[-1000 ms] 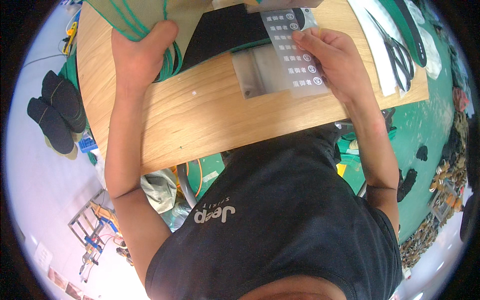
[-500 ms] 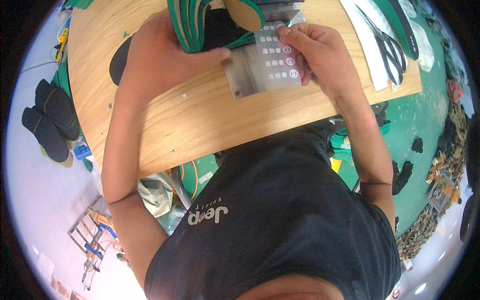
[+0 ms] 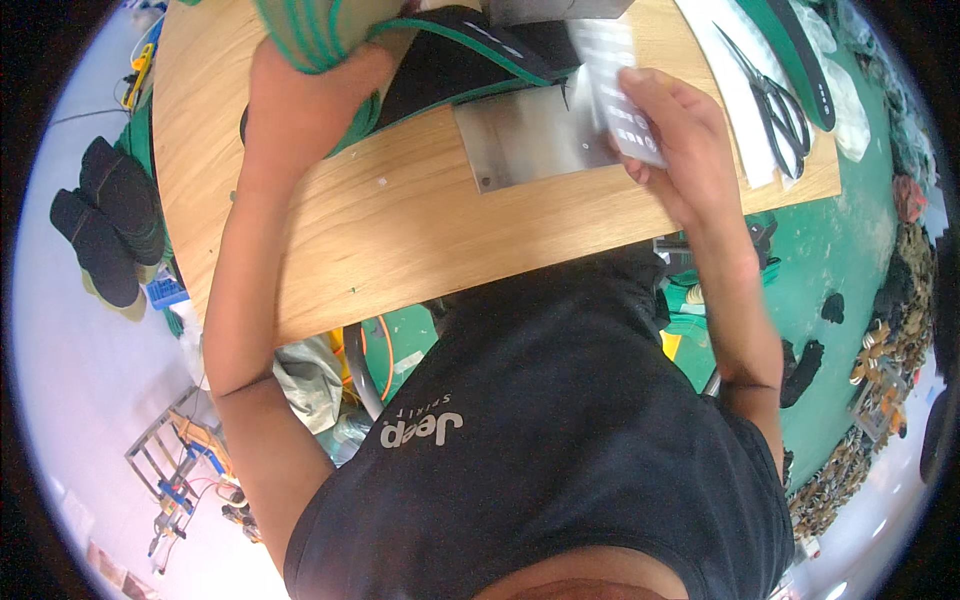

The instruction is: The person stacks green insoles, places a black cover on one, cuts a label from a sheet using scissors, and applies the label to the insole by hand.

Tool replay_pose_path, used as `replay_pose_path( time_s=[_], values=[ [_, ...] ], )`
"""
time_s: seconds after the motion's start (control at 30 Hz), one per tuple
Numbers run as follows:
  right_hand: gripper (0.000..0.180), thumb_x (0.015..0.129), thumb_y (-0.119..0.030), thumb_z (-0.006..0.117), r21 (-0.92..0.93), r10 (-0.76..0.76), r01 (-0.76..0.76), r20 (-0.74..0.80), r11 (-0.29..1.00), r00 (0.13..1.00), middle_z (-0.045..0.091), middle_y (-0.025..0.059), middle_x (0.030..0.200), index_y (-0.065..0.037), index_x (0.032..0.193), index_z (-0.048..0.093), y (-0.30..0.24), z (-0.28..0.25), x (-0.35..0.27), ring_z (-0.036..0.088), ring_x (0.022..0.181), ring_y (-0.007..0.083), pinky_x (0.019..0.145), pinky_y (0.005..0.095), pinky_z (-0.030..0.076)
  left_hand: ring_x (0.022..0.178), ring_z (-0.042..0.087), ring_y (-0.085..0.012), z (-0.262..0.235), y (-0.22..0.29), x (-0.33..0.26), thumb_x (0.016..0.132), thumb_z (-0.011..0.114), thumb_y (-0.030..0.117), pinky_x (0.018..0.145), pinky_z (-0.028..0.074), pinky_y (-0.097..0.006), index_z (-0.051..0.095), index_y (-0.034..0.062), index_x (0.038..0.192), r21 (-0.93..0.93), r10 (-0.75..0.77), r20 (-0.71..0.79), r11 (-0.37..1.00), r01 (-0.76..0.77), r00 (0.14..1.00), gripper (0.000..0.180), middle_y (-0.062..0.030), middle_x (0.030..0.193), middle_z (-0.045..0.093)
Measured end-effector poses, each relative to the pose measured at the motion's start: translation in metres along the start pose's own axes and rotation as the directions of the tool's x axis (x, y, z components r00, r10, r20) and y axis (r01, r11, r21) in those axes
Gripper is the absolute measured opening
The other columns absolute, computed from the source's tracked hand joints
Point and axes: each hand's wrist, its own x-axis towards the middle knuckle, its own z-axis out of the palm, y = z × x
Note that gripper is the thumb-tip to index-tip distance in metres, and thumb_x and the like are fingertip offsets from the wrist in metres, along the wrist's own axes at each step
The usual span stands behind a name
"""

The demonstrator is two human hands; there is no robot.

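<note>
My left hand (image 3: 310, 105) is closed round a bundle of green-edged insoles (image 3: 305, 30) at the far left of the table; its fingertips are hidden. Beside it a black insole with green edging (image 3: 425, 70) slants to the right, its end bearing white print and resting over a flat metal plate (image 3: 520, 150). Between the thumb and fingers of my right hand (image 3: 680, 125) is a translucent sheet of white printed labels (image 3: 632, 125). The sheet is tilted and partly blurred, at the plate's right end.
Black scissors (image 3: 775, 110) lie on white paper at the table's right, near another green-edged insole (image 3: 800, 60). A grey metal block (image 3: 555, 8) stands behind the plate. Stacked dark insoles (image 3: 110, 220) are off the table's left side.
My left hand has shifted slightly with the insoles, which now spread apart. My right hand has moved right and down, tilting the label sheet off the plate. The printed insole end has come into view.
</note>
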Motion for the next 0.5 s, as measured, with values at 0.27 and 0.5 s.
replay_pose_path(
  time_s=[0.27,0.5],
  values=[
    [0.032,0.089,-0.031,0.060,-0.228,0.128,-0.093,0.141,0.969,0.982,0.059,0.0043,0.062,-0.002,0.074,0.060,-0.001,0.012,0.021,0.052,0.043,0.0094,0.036,0.0215,0.038,0.091,0.058,-0.0202,-0.007,-0.031,-0.002,0.068,0.070,0.005,0.086,0.044,-0.032,0.059,-0.0018,0.102,-0.279,-0.023,-0.294,0.958,-0.062,0.956,0.036,-0.0061,0.098,0.062],
    [0.032,0.089,-0.030,0.060,-0.233,0.097,-0.063,0.137,0.970,0.986,0.060,0.0056,0.062,-0.002,0.074,0.060,-0.001,0.011,0.021,0.053,0.043,0.0102,0.035,0.0218,0.038,0.095,0.056,-0.0191,-0.013,-0.038,-0.003,0.068,0.071,0.006,0.089,0.042,-0.031,0.059,-0.0006,0.103,-0.200,0.066,-0.235,0.973,-0.115,0.970,0.038,-0.0067,0.103,0.061]
  ],
)
